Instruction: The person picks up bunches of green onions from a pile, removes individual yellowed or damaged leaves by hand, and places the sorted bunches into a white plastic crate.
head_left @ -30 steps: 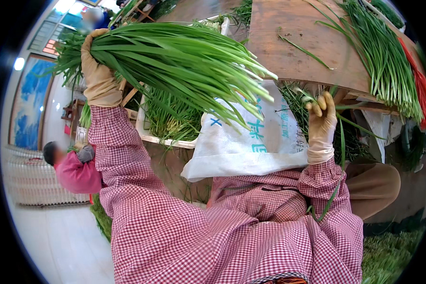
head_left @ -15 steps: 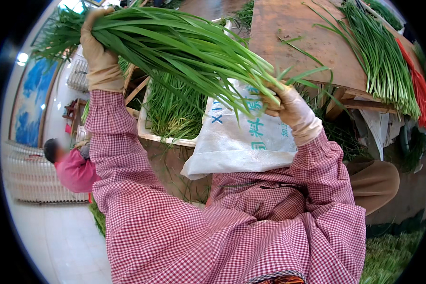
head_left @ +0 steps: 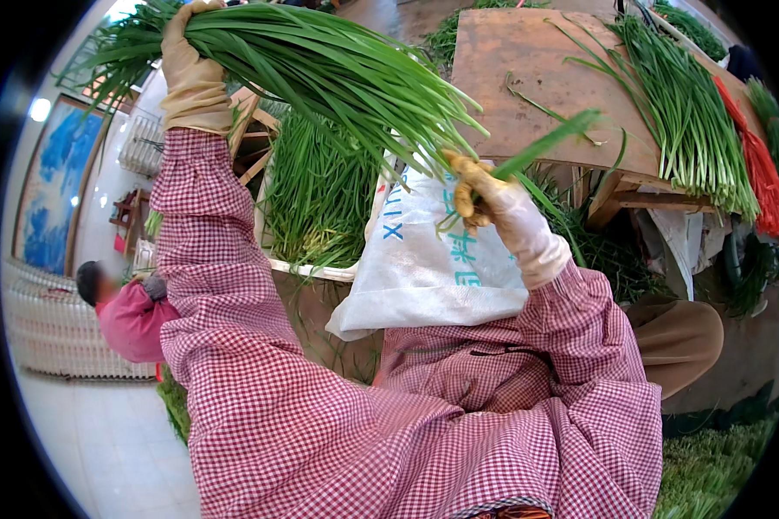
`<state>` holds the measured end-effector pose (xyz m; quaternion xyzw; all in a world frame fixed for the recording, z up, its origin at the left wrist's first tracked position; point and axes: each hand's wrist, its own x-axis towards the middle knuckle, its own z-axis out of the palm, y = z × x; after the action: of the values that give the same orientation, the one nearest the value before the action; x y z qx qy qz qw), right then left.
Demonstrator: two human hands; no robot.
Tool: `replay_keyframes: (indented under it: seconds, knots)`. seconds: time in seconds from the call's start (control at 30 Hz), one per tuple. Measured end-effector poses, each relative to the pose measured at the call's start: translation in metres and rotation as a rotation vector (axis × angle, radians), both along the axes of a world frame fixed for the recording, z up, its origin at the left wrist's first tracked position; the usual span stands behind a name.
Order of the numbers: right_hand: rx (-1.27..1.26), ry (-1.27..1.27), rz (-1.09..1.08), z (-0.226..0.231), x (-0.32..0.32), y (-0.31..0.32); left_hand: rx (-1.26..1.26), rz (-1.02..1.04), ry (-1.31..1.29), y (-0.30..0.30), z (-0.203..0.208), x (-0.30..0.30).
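Note:
My left hand [head_left: 194, 80], in a pale glove, is closed around a long bunch of green garlic chives [head_left: 329, 60] held up at the upper left. The leafy tips hang off beyond that hand, and the pale stem ends point right. Close to those ends, my right hand [head_left: 504, 208], gloved and stained at the fingers, pinches a few loose chive leaves [head_left: 547, 145] that stick out to the right. Its fingers look just clear of the bunch. Beneath both hands a white woven sack [head_left: 424, 290] lies over my lap.
A white crate [head_left: 307, 270] of chives stands beyond the sack. At the right, a wooden board [head_left: 537, 65] carries a pile of chives [head_left: 697, 130] beside red strands [head_left: 766, 186]. A person in pink [head_left: 134, 320] sits at the left. More greens [head_left: 710, 471] lie lower right.
My right hand has drawn back from the bunch's stem ends, down and left, with loose leaves in it. My left hand still holds the bunch, shifted slightly up and right.

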<state>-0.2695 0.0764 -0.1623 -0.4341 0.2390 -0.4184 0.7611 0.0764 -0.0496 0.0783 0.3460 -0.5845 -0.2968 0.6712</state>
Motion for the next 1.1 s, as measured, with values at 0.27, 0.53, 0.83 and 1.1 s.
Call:
replay_keyframes:
  seconds: [0.27,0.53,0.83,1.1]
  knots:
    - [0.056,0.098,0.205,0.007,0.003,0.001,-0.125,0.120,-0.323,0.017,-0.008,-0.015]
    - [-0.080,0.125,0.045,-0.006,0.008,0.000,-0.014,0.030,-0.136,0.010,-0.020,-0.016]
    - [-0.063,-0.002,0.043,-0.002,0.001,-0.006,0.050,-0.227,0.105,0.010,-0.014,0.001]
    - [-0.081,0.330,-0.064,-0.007,-0.008,0.005,0.075,-0.095,-0.016,0.018,-0.001,0.017]
